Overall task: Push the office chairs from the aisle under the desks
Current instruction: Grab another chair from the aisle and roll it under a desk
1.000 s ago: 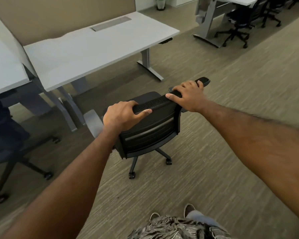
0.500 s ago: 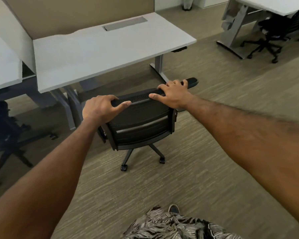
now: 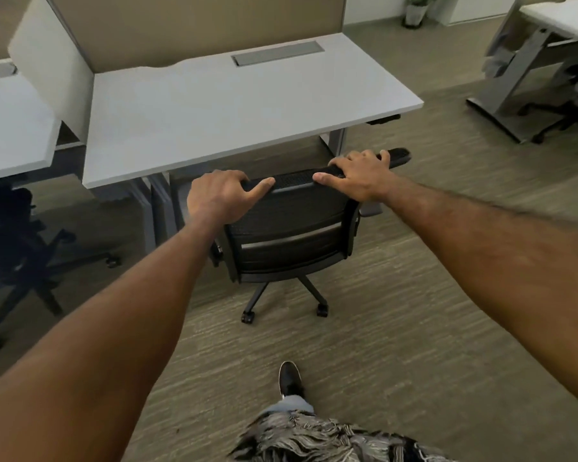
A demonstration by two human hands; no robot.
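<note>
Head view: both hands grip the top edge of the chair [image 3: 291, 235] backrest. The left hand [image 3: 219, 195] is closed over the left end of that edge, fingers curled over the far side, thumb lying along the near side. The right hand [image 3: 357, 178] is laid over the right end, fingers spread and bent over the rim, thumb pointing inward along the edge.

The chair stands on the carpet [image 3: 397, 328] right at the front edge of the desk [image 3: 234, 105], its back facing the person. The seat is hidden from here, so how far it sits under the desktop cannot be told. Its right armrest [image 3: 399, 155] pokes out beyond the right hand, near the desk's right leg [image 3: 336, 141]. The left leg [image 3: 157, 208] stands close beside the chair's left side. Two casters show on the floor below the backrest.

A beige partition [image 3: 194, 25] rises behind the desk, with a grey cable tray [image 3: 277, 53] set into the desktop. To the left, a second desk [image 3: 10, 128] has another dark chair [image 3: 17, 235] partly beneath it. At far right a third desk [image 3: 561, 15] with more chairs stands well apart. A potted plant [image 3: 416, 8] sits by the far wall. One shoe [image 3: 289, 378] is on the carpet behind the chair.
</note>
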